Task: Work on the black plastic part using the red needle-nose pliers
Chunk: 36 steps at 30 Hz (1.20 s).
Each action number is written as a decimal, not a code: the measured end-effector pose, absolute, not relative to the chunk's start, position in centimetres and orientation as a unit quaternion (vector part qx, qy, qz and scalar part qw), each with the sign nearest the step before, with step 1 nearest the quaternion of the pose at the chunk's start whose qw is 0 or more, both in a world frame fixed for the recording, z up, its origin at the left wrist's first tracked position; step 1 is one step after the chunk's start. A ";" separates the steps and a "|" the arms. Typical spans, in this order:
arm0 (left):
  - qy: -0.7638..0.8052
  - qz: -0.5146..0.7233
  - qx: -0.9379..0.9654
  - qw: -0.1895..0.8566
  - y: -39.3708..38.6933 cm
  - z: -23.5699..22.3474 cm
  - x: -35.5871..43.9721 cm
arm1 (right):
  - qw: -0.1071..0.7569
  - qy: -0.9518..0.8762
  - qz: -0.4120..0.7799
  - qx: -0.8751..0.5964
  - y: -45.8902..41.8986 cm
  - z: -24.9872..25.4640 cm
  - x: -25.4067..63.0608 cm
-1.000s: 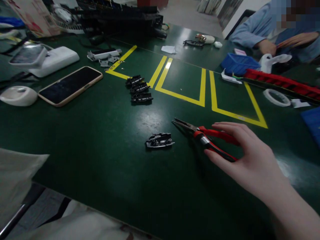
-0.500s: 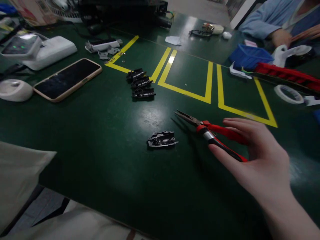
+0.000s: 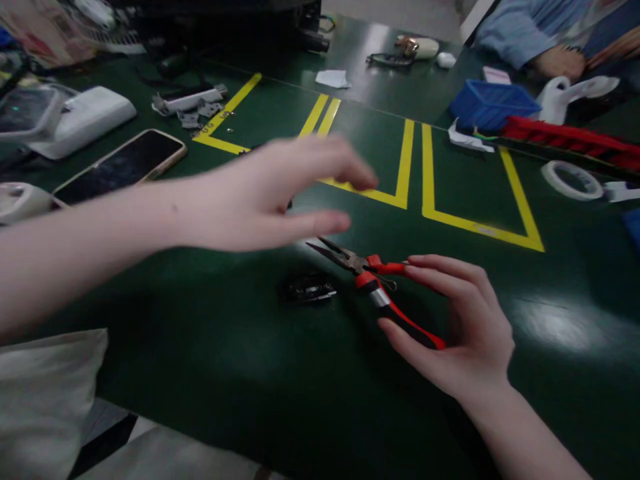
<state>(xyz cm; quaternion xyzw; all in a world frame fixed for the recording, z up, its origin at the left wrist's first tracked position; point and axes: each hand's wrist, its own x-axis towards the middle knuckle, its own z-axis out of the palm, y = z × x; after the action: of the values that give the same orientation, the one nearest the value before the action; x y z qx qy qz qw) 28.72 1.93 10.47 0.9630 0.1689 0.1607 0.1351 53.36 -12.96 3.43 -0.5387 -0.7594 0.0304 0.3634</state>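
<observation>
In my right hand is a pair of red-and-black needle-nose pliers, held by the handles with the jaws parted and pointing up-left. My left hand reaches across the table from the left, thumb and fingers apart and nothing between them, slightly blurred. Below it, on the table, lies a small black plastic part, just left of the plier jaws and apart from them. The similar black parts farther back are almost wholly hidden behind my left hand.
The green table bears yellow tape outlines. At left are a phone, a white device and small metal parts. At right are a blue bin, a red strip and a tape roll. A person in a blue sleeve sits opposite.
My left hand has come into view from the left, over the row of black parts. My right hand has moved left with the pliers, whose jaws and handles have spread wider.
</observation>
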 end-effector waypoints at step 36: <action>0.132 0.233 0.951 0.152 -0.7 5.0 27.9 | 0.512 -0.585 0.329 -0.536 -14.0 4.3 52.2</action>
<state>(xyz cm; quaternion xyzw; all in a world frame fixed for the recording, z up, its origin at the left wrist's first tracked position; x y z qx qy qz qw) 27.94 -0.72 5.00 0.9513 0.1322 0.2334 0.1520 52.17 -13.95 4.30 -0.5357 -0.5850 0.3292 0.5123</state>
